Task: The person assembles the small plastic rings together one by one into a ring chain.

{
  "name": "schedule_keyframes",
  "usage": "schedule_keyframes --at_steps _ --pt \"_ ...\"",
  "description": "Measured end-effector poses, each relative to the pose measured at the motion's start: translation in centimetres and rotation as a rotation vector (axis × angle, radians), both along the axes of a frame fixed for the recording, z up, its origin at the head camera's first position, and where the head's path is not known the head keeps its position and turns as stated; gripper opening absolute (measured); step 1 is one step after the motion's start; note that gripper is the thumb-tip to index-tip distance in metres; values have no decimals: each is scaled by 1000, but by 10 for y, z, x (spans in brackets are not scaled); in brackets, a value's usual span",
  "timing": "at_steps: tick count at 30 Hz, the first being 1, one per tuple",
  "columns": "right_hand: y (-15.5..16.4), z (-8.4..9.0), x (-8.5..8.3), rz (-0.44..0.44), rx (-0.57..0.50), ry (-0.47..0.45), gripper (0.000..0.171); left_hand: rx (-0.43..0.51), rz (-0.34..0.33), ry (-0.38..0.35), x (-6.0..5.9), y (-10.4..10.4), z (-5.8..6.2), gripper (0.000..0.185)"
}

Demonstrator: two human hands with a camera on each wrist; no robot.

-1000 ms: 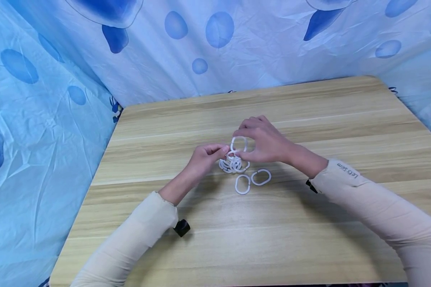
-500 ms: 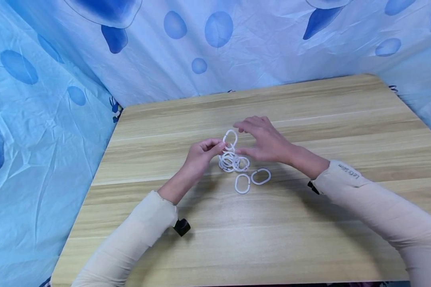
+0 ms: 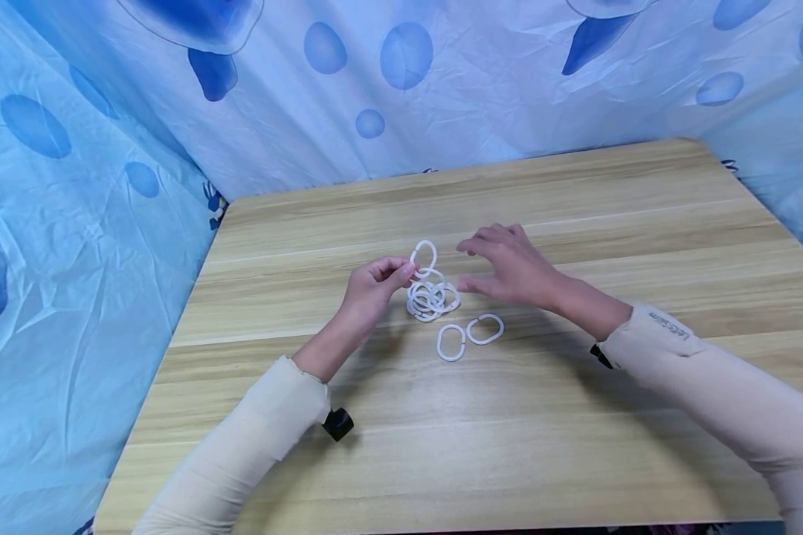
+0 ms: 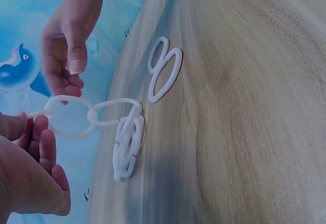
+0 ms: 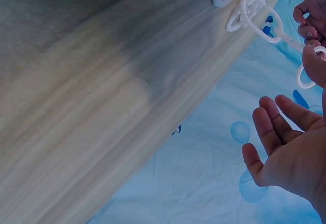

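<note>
My left hand (image 3: 378, 288) pinches a white oval plastic ring (image 3: 435, 256) between thumb and fingers, raised over the table. In the left wrist view another ring runs through it, and the linked rings (image 4: 127, 142) hang down into a heap on the wood. My right hand (image 3: 514, 269) is just right of the chain, thumb and fingers spread apart with nothing between them. Nearer to me lie two separate rings, an upright-lying one (image 3: 439, 343) and a slanted one (image 3: 503, 325), almost touching. How the heaped rings interlock is hard to make out.
A light wood-grain table (image 3: 575, 446) lies under both hands. Blue-patterned curtain (image 3: 508, 96) surrounds its back and sides. A small black wrist device (image 3: 337, 424) sits below the left sleeve cuff.
My right hand first held the upper ring, then let go and drew off to the right. My left hand now has that ring, slightly farther left, with the chain trailing below.
</note>
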State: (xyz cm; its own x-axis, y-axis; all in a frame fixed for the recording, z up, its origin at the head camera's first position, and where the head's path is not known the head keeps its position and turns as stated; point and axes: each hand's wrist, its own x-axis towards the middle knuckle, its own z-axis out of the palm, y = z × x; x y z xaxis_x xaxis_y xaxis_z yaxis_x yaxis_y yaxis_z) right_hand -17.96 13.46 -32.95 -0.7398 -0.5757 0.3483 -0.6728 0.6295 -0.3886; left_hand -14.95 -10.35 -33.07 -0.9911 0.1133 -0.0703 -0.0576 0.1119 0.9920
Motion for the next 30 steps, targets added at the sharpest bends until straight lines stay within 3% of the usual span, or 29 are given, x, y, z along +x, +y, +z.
schedule_keyframes --at_steps 18,26,30 --pt "16 -22 23 -24 119 69 68 -26 40 -3 0 -1 0 27" --pt "15 -28 35 -28 235 -8 75 -20 39 -10 0 -2 1 27" --pt "12 -29 39 -58 290 3 83 -22 33 -10 0 -2 1 28"
